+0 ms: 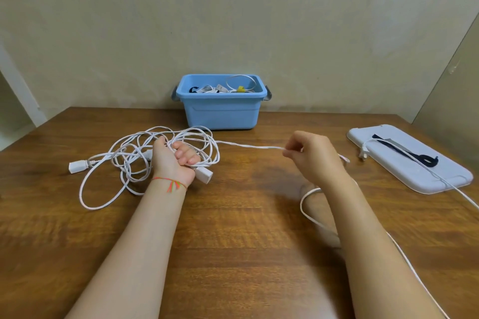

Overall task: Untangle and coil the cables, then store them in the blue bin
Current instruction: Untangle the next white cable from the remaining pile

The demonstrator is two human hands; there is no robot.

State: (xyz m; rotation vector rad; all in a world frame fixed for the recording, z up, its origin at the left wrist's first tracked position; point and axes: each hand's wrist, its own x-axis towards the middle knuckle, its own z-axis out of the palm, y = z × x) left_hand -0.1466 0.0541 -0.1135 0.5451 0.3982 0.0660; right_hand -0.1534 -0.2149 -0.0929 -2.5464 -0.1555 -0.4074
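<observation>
Cable [248,147] is being untangled: left hand [176,160] grips the loops, right hand [311,155] pinches one strand; next, pull it free.

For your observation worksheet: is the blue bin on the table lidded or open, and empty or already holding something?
Open and partly filled. The blue bin has no lid on; coiled white cables show inside. The white lid lies flat on the table at right.

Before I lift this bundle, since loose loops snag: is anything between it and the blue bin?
Nothing visible stands on the table between the cable bundle gripped by the left hand and the blue bin. But one strand runs to the right hand and across the white lid, so it trails.
</observation>
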